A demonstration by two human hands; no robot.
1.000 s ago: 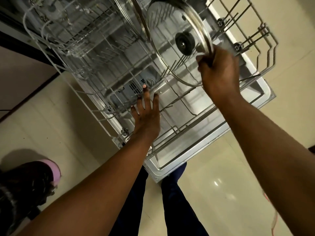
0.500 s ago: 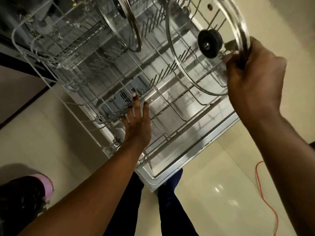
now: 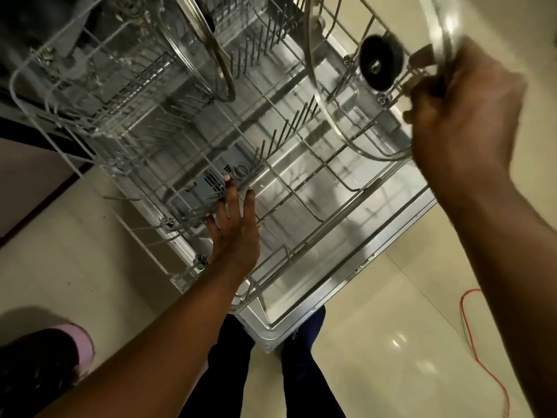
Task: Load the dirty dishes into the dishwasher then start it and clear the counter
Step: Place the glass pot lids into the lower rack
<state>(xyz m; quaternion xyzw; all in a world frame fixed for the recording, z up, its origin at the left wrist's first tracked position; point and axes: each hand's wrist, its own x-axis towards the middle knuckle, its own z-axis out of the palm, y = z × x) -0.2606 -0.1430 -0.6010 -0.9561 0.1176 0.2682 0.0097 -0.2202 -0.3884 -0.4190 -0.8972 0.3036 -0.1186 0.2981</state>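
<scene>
Where the wire rack (image 3: 187, 164) fills the upper half of the frame: thin grey metal rods, rows of upright tines, a grid pulled out over the open dishwasher door (image 3: 340, 267) of smooth, shiny steel. Below both, glossy cream floor tiles (image 3: 391, 357) with bright light spots.

Upper right: a round glass lid (image 3: 337, 95), clear, ringed by a metal rim, with a black round knob (image 3: 381, 63) near its centre. Held tilted on edge above the right side of the rack; top of the lid cut off by the frame edge and blurred. Upper centre: a second glass lid (image 3: 208, 55) standing on edge among the tines, upper part also cut off.

Upper left: dark dishwasher interior, details hard to make out. Lower left: a dark shape with a pink edge (image 3: 75, 342), unclear what. Lower right: a thin red cord (image 3: 473, 342) trailing across the tiles. Lower centre: dark trouser legs (image 3: 229, 363) beneath the door.

Right hand (image 3: 461, 116), at the right edge: curled tightly around the lid's rim, fingers hidden behind it. Left hand (image 3: 235, 230), centre: flat, fingers extended and close together, fingertips (image 3: 230, 191) resting on the rack's front wires, grasping nothing.
</scene>
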